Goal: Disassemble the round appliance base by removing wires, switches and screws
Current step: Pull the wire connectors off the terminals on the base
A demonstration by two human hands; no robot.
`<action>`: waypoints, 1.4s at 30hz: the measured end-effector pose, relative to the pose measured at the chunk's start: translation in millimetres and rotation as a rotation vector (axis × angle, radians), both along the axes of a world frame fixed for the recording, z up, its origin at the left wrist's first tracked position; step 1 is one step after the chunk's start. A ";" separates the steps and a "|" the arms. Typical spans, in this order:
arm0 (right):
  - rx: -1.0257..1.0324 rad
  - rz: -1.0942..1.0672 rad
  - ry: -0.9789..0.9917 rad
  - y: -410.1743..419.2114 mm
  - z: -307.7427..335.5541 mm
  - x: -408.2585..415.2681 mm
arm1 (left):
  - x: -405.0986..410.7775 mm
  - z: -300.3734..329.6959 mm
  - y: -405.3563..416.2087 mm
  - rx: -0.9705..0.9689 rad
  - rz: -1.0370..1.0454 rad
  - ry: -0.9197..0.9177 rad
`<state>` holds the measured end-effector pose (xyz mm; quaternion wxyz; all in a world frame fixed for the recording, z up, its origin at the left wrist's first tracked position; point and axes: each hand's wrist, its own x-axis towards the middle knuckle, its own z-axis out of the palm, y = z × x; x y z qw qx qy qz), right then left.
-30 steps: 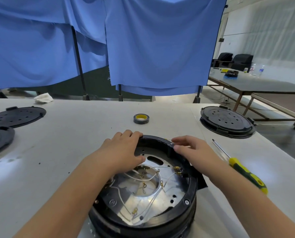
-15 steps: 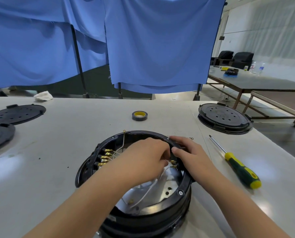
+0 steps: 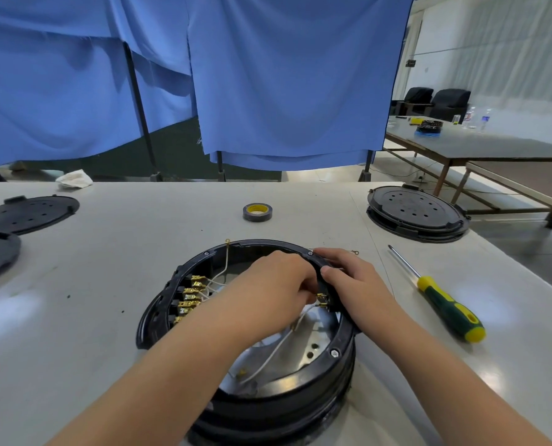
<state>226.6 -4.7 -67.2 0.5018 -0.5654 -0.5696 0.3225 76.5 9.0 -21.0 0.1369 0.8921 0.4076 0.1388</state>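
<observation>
The round black appliance base lies open side up on the pale table, with a shiny metal plate and white wires inside. A row of brass terminals lines its left inner wall. My left hand reaches inside the ring, fingers curled at the brass connectors on the right inner wall; what it pinches is hidden. My right hand grips the right rim, thumb inside and fingers outside.
A green-and-yellow screwdriver lies right of the base. A tape roll sits behind it. Another black base stands at the far right, and two black round covers lie at the left. A white rag rests by the table's far edge.
My left hand moved from the ring's far left rim across and down inside to the right-side connectors. The base sits further from me in the view, uncovering the left terminal row.
</observation>
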 end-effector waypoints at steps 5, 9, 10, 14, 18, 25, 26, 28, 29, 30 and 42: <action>0.011 0.003 -0.009 1.1 -1.3 0.7 | 0.0 3.0 -3.2 0.014 -0.029 -0.011; 0.026 0.001 -0.004 2.0 -1.2 0.7 | 2.5 5.0 -4.9 0.093 -0.072 0.073; 0.027 0.001 -0.002 2.2 -1.2 0.8 | 2.7 5.6 -5.3 0.107 -0.077 0.086; 0.027 0.001 0.007 2.5 -1.4 0.7 | 3.7 8.5 -6.7 0.113 -0.051 0.119; 0.022 -0.011 0.015 2.8 -2.6 0.8 | 5.7 10.0 -6.6 0.067 -0.012 0.138; 0.023 0.002 0.032 2.3 -2.2 0.4 | 6.5 6.0 -8.4 0.229 -0.024 0.183; 0.022 0.003 0.039 2.3 -2.3 0.4 | 6.2 4.3 -8.4 0.295 -0.038 0.188; 0.022 0.006 0.053 2.3 -2.4 0.5 | 5.3 2.8 -8.0 0.366 -0.057 0.191; 0.023 0.006 0.054 2.5 -2.4 0.6 | 5.1 2.8 -8.1 0.372 -0.058 0.188; 0.023 0.005 0.052 2.4 -2.3 0.8 | 5.3 3.4 -8.2 0.367 -0.053 0.186; 0.016 0.009 0.024 3.3 -3.5 1.6 | 5.0 8.4 -9.8 0.252 0.014 0.195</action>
